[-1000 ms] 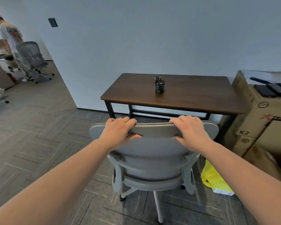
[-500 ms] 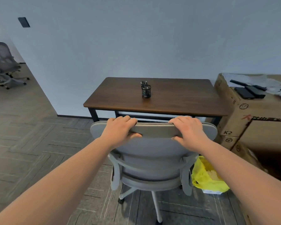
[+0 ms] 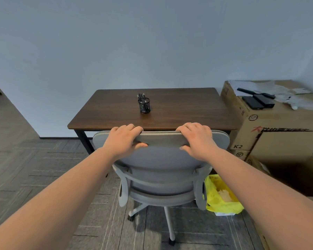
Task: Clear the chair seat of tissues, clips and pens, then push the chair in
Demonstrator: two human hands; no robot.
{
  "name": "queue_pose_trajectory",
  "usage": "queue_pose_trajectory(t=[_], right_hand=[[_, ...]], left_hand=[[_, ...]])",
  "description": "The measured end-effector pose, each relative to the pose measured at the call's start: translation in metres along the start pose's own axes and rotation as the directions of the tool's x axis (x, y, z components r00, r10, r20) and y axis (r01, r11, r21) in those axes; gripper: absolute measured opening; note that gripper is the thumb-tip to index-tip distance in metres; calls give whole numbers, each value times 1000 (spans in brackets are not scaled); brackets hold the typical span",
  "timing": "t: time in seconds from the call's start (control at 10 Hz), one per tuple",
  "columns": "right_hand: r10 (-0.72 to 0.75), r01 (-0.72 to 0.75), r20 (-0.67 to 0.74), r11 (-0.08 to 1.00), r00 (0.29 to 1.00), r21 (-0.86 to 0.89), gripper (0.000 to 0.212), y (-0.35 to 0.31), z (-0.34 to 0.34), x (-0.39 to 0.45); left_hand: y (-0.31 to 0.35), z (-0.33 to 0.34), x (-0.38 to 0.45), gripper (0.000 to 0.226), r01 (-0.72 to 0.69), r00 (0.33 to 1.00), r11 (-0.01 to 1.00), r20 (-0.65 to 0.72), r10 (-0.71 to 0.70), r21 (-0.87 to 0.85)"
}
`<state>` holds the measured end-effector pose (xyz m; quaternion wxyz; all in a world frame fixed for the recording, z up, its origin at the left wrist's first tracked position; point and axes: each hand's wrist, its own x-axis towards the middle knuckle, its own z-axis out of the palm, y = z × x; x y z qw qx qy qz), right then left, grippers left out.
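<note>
A grey office chair (image 3: 161, 159) stands with its back to me, right in front of a dark wooden desk (image 3: 179, 112). My left hand (image 3: 124, 139) grips the top edge of the backrest on the left, and my right hand (image 3: 197, 139) grips it on the right. The backrest hides the chair seat, which sits at or under the desk's front edge. A black mesh pen cup (image 3: 144, 105) with pens in it stands on the desk top.
Large cardboard boxes (image 3: 278, 134) stand right of the desk, with black devices and papers on top. A yellow bag (image 3: 222, 195) lies on the floor by the chair's right side. Wall behind the desk; grey plank floor on the left.
The chair has rolled forward with both hands on its backrest, closing the gap to the desk. My view has swung right, so the room at the left has left the frame.
</note>
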<state>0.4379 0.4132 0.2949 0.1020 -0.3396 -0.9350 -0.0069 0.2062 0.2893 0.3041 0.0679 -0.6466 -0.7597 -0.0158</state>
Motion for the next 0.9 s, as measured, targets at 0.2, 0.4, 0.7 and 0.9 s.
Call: queue_pose_trajectory(t=[0.2,0.4,0.7,0.9], right_hand=[[-7,7,-9,1000,1000,6,60,10,1,10],[-3,3,-15,1000,1000,-10,62,7,1,6],[-13,13,51,1000,999,-1,68,15,-3,-2],[-72,62,195,997,978,53,75,12,-34,-23]], left_hand=[[-4,4,13,69,-13,999,1000,-46,12,-23],[-2,8,9,57,-14,995,999,-102,9,-48],[12,5,0,52,-27,994,998,-112,21,-58],[8,3,-10,52,-27,994,998,-111,21,-52]])
